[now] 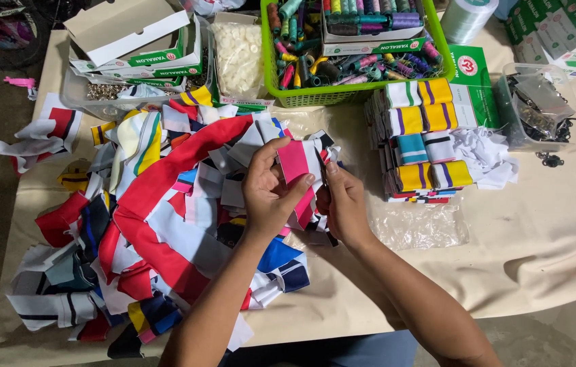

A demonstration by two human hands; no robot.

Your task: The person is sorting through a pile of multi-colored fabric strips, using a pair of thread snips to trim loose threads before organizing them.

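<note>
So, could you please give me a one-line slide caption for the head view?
Left hand and right hand hold a pink-and-white striped fabric strip above a multicoloured fabric pile.

left hand [269, 192] pinching, right hand [344, 204] pinching

The pink-and-white strip [297, 170] looks like matt ribbed knit cloth. The green basket [356, 94] is glossy plastic mesh; the table cover [546, 224] is smooth beige fabric.
</note>
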